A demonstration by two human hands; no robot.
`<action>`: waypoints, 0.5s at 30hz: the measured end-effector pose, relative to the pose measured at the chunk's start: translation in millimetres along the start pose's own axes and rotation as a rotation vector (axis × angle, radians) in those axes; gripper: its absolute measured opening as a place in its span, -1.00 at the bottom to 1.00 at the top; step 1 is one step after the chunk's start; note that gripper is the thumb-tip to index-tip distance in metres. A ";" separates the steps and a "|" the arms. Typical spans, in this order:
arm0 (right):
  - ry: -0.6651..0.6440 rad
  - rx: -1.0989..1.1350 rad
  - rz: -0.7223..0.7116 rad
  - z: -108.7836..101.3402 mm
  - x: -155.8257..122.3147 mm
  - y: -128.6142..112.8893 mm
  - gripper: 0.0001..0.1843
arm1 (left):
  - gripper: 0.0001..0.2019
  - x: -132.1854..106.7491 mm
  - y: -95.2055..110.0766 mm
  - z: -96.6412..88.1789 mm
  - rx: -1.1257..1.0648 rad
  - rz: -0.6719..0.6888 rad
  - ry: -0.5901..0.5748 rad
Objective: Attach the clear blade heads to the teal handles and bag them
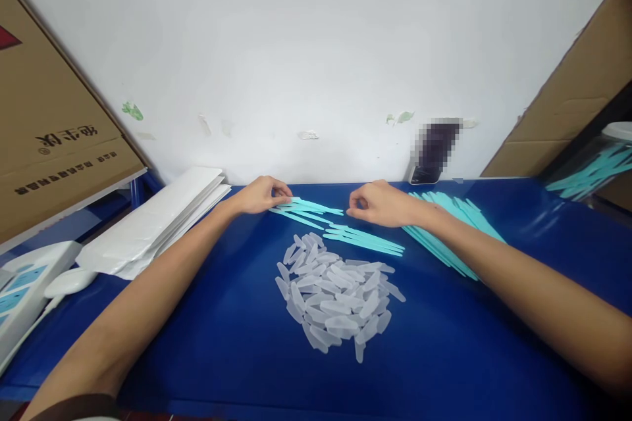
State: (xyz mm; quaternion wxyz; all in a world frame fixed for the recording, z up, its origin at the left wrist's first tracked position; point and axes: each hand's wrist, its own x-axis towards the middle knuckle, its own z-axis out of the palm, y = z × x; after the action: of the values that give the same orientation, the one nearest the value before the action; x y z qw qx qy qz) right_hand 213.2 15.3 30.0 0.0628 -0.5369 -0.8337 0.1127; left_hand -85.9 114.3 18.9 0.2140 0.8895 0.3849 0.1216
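My left hand [261, 195] is closed in a pinch on the end of a small bundle of thin teal plastic sticks [309, 210] lying on the blue table [222, 329]. My right hand [380, 204] rests nearby with its fingers curled; whether it holds anything I cannot make out. Between and just below the hands lies another group of teal sticks [365, 240]. A heap of several translucent white caps [336, 296] sits in front of me. A larger fan of teal sticks [451, 223] lies under my right forearm.
A stack of white flat bags [153, 223] lies at the left, with a white tray and a white oval object [69, 281] beyond it. Cardboard boxes [49, 138] stand left and right. A phone [429, 158] leans on the wall. A clear container of teal sticks [597, 168] sits far right.
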 end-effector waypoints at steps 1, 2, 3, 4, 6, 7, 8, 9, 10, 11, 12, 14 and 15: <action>-0.063 0.019 0.009 -3.3 -1.6 0.1 -0.69 | -0.68 -0.2 -3.3 0.5 0.033 -0.004 -0.005; -0.127 0.043 0.015 -6.2 -3.2 0.1 -0.68 | -0.69 -0.2 -5.9 1.5 0.066 -0.004 -0.004; -0.190 0.063 0.021 -8.6 -4.6 0.1 -0.67 | -0.69 0.1 -7.8 2.8 0.096 0.000 0.002; -0.245 0.075 0.030 -10.3 -5.7 -0.1 -0.66 | -0.68 0.5 -8.7 4.3 0.120 0.007 0.010; -0.324 0.070 0.055 -11.7 -6.9 -0.6 -0.64 | -0.68 1.5 -7.3 6.6 0.153 0.035 0.034; -0.348 0.062 0.068 -11.6 -7.0 -0.9 -0.63 | -0.68 1.8 -4.7 7.2 0.165 0.055 0.053; -0.361 0.055 0.077 -11.1 -6.9 -1.2 -0.63 | -0.69 1.8 -0.7 7.3 0.172 0.078 0.075; -0.368 0.050 0.081 -10.5 -6.6 -1.2 -0.63 | -0.70 1.5 4.7 7.1 0.171 0.101 0.094; -0.370 0.048 0.080 -9.8 -6.3 -1.1 -0.64 | -0.71 0.7 11.4 6.7 0.160 0.124 0.101; -0.371 0.047 0.077 -9.1 -5.9 -0.8 -0.65 | -0.72 -0.5 19.3 6.4 0.143 0.144 0.083; -0.371 0.048 0.071 -8.5 -5.6 -0.2 -0.67 | -0.73 -2.0 27.9 6.3 0.126 0.162 0.032; -0.371 0.052 0.063 -7.6 -5.1 1.6 -0.70 | -0.75 -5.6 46.2 7.4 0.114 0.205 -0.128; -0.370 0.052 0.061 -7.1 -4.8 2.7 -0.72 | -0.76 -7.3 55.0 8.9 0.128 0.233 -0.206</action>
State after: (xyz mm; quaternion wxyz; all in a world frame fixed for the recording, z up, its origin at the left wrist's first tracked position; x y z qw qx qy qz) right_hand 219.3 12.9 36.3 -0.0811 -0.5304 -0.8112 0.2327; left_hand -52.6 72.7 36.8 0.1795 0.9477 0.2623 0.0291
